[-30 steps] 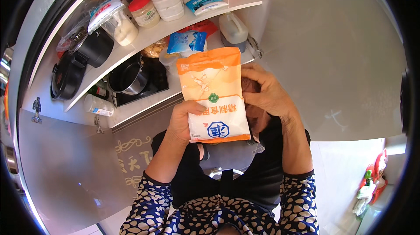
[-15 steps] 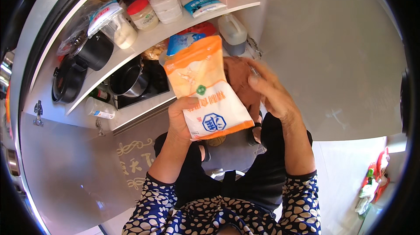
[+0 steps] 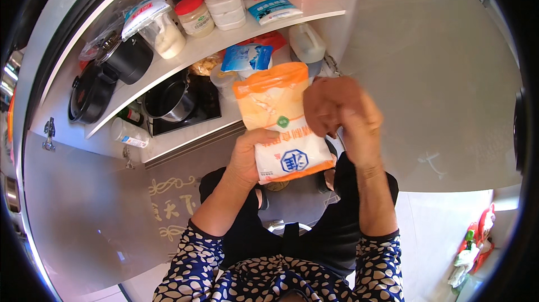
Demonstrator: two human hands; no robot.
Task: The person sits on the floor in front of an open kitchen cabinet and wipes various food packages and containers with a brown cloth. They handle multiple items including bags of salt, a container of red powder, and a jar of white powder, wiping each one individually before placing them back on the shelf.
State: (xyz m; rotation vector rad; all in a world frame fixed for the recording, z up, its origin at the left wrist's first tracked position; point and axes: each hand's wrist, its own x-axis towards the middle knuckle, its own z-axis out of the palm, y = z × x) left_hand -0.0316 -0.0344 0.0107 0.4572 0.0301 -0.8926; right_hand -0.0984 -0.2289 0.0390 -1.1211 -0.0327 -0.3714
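An orange-and-white plastic bag of salt point(image 3: 289, 112) is held upright over the floor in front of the open cabinet. My left hand point(image 3: 252, 153) grips its lower left side, with the thumb lying across its front. A brown cloth point(image 3: 331, 102) is bunched in my right hand point(image 3: 362, 130), just beside the bag's upper right edge. Whether the cloth touches the bag I cannot tell. The right fingers are slightly blurred and partly behind the cloth.
On the upper shelf point(image 3: 264, 29) stand red-lidded jars point(image 3: 223, 1), a blue-and-white packet point(image 3: 273, 8) and black pots point(image 3: 126, 57). Below are a steel pot point(image 3: 168, 100), a blue packet point(image 3: 247, 57) and a jug point(image 3: 307, 43). Open doors point(image 3: 432, 94) flank me.
The bag has shifted right and slightly down in the view with my left hand. My right hand has turned and moved the brown cloth outward, so more of the cloth shows.
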